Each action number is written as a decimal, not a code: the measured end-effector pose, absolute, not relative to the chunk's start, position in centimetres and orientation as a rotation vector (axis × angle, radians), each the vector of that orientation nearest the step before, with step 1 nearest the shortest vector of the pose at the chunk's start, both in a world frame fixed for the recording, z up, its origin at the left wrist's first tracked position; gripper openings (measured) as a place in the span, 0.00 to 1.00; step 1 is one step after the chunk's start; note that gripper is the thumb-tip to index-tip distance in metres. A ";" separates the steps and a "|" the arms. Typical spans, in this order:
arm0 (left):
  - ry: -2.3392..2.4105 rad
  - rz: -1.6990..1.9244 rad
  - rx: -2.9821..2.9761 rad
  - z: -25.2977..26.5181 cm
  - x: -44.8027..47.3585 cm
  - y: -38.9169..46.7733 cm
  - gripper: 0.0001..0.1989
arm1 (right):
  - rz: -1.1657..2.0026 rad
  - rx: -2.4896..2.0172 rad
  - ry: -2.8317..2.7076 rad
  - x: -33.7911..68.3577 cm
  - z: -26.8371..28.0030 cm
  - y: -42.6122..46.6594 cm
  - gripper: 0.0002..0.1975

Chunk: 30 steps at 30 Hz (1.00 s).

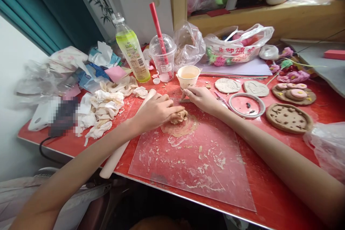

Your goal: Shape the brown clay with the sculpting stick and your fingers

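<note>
Holds with the left hand [157, 110] a lump of brown clay [180, 117], fingers curled narrowly over the top and the left side. Rests the right hand [201, 99] just beyond the lump and to the right, apart from the clay, close in front of a paper cup [188, 83]. Cannot tell from this angle whether pinching something thin in the bent right fingers or only leaning them on the surface.

Has the lump under the left fingertips, upon a smeared clay patch [185, 128], near the far edge of a clear sheet [194, 176].

Seems, by judgement, at an early stage with this lump: rough, folded, not yet with a regular outline or any decoration. Under the left forearm, a rolling pin [116, 156], not in use.

To the right, apparently already complete in form: a pale disc [228, 85], another with a heart outline [256, 88], a brown disc with dark bits [288, 118], and a brown piece with pink rounds [295, 94]. Nearer than these to the right hand, a ring [246, 115] lying flat.

Farther out on the red worktop [272, 187], crumpled tissues [106, 104] to the left; at the back, a drink bottle [133, 55] beside a lidded cup with a red straw [164, 59].
</note>
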<state>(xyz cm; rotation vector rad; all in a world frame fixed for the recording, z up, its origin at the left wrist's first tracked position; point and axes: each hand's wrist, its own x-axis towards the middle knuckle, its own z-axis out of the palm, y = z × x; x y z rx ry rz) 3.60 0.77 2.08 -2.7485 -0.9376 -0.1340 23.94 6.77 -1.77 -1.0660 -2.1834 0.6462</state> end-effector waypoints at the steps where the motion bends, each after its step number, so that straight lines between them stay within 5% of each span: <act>1: -0.896 -0.122 -2.695 2.5 3.6 0.5 0.16 | 0.644 -1.068 -2.182 23.9 -1.8 6.8 0.18; 6: -0.887 -0.124 -2.679 4.2 4.6 0.5 0.20 | 0.676 -1.057 -2.177 24.0 -1.7 6.8 0.18; 17: -0.559 0.188 -2.624 4.4 8.5 -0.4 0.05 | 0.685 -1.057 -2.164 23.9 -1.5 6.6 0.17; 30: -0.483 0.129 -2.641 5.5 7.9 -1.0 0.08 | 0.671 -1.050 -2.175 23.9 -1.5 6.6 0.17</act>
